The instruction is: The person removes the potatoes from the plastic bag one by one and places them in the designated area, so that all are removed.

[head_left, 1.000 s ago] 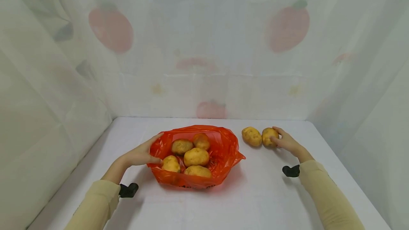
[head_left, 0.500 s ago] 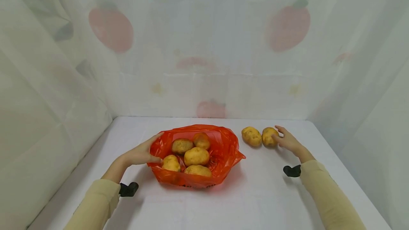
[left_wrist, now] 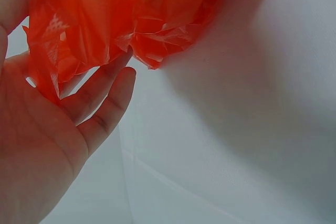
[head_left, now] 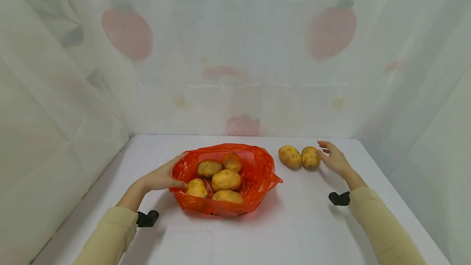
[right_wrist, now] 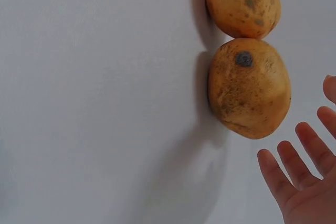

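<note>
below and left of centre in my head view, i have the left hand [head_left: 158,178] spread wide along the left rim of the red bag [head_left: 254,204], touching the film; in the left wrist view it runs off the left edge, and the plastic covers some fingertips. five bagged potatoes [head_left: 226,180] sit at lower middle, the nearest partly hidden by the front rim. right of centre, two loose potatoes [head_left: 310,158] touch each other on the white table [head_left: 294,224]. beside them i read the right hand [head_left: 335,162] as wide, holding nothing, cut off in its wrist view.
</note>
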`<state>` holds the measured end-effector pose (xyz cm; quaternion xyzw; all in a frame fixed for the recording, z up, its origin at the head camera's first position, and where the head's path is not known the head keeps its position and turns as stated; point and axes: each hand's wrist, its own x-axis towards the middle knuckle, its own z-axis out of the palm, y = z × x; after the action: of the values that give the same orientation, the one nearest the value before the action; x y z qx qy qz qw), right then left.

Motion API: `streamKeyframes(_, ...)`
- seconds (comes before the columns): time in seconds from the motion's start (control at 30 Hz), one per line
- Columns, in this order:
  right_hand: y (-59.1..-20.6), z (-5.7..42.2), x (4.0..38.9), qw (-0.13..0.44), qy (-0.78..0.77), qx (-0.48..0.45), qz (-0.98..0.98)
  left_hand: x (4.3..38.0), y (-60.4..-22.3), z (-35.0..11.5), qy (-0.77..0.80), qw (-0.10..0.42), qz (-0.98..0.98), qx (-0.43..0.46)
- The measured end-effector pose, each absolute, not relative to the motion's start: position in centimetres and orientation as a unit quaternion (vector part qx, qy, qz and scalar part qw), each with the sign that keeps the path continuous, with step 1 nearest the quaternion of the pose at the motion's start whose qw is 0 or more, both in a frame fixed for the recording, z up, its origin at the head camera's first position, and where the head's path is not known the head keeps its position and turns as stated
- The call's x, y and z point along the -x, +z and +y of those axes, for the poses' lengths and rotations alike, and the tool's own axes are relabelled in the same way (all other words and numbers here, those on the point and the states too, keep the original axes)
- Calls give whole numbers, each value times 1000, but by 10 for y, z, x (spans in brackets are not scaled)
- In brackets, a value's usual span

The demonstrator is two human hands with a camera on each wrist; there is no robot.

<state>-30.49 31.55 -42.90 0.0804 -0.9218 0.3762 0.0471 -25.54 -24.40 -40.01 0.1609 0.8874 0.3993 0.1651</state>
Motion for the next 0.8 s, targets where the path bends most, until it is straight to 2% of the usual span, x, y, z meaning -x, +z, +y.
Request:
streamKeyframes(0.13,-424,311,304,59,379,-85,-920,255,-401,-244,400,163,887,-165)
streamKeyframes(0.57,-403,302,294,42,389,-106,-914,254,-398,-243,400,165,886,-166)
streamKeyframes(0.8,-392,291,287,51,381,-148,-911,254,-400,-243,399,163,887,-166)
